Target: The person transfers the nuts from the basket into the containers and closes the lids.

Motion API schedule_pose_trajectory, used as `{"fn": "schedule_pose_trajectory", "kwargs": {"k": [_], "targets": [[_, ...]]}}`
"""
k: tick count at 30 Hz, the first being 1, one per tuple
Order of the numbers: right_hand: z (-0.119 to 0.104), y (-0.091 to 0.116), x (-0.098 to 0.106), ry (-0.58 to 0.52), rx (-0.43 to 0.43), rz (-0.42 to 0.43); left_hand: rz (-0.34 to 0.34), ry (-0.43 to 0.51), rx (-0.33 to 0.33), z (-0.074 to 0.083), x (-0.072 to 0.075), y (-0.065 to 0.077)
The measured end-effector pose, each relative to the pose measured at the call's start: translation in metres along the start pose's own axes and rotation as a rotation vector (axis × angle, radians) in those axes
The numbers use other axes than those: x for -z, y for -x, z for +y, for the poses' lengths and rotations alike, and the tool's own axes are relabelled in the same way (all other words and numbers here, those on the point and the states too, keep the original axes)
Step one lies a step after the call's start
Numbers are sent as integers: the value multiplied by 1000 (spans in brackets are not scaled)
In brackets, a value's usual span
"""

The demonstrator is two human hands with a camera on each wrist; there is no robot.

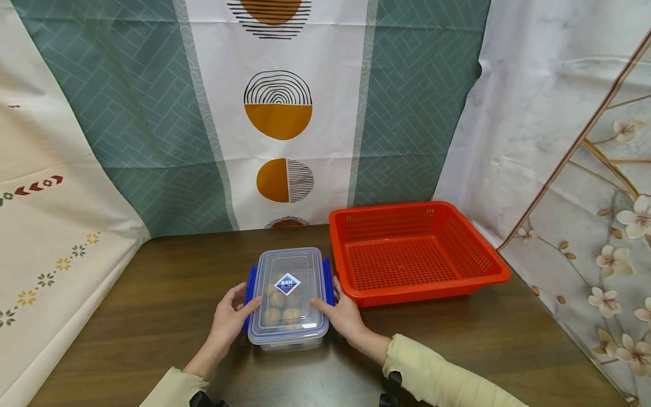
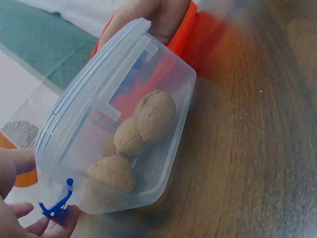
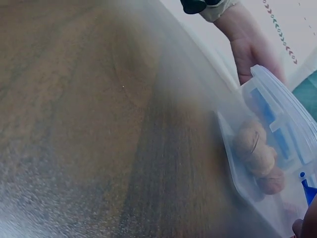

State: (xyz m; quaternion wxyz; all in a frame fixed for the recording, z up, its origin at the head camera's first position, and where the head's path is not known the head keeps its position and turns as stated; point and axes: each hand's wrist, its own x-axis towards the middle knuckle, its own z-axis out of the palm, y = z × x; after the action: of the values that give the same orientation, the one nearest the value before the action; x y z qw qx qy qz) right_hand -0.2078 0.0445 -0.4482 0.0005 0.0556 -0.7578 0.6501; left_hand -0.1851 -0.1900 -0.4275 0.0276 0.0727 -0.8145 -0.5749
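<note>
A clear plastic food container [image 1: 308,271] sits on the wooden table, its lid on. Several walnuts [image 2: 156,116] lie inside at the near end. Long blue side latches, the left latch [image 1: 251,287] and the right latch [image 1: 328,280], stick out from the lid's edges. My left hand [image 1: 229,314] grips the left side, thumb on the lid's edge and fingers at the latch. On the other side, my right hand [image 1: 348,319] holds the container likewise, its thumb on the lid. Fingertips under the latches are partly hidden in the head view.
A red plastic basket [image 1: 422,287] stands just right of the container, close to my right hand. The brown wooden table [image 1: 152,316] spreads out on both sides. Patterned cloths [image 1: 142,113] hang behind and at both sides of it.
</note>
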Motion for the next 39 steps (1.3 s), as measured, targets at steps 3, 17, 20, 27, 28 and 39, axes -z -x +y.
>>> {"fn": "schedule_pose_trajectory", "kwargs": {"k": [3,17,20,27,28,39], "targets": [[-1,1,0,-29,7,-33,21,-8,-16,2,-1,0],[0,1,-3,-102,27,-50,33,-110,-18,6,-6,1],[0,1,-4,-107,32,-40,22,-112,-23,5,-6,0],[-3,0,-8,-135,39,-28,18,-133,-60,8,-4,-3],[-3,0,-9,-137,46,-28,17,-137,-66,8,-4,-4],[-6,1,-13,-170,90,-26,55,-187,-122,11,-8,-5]]}}
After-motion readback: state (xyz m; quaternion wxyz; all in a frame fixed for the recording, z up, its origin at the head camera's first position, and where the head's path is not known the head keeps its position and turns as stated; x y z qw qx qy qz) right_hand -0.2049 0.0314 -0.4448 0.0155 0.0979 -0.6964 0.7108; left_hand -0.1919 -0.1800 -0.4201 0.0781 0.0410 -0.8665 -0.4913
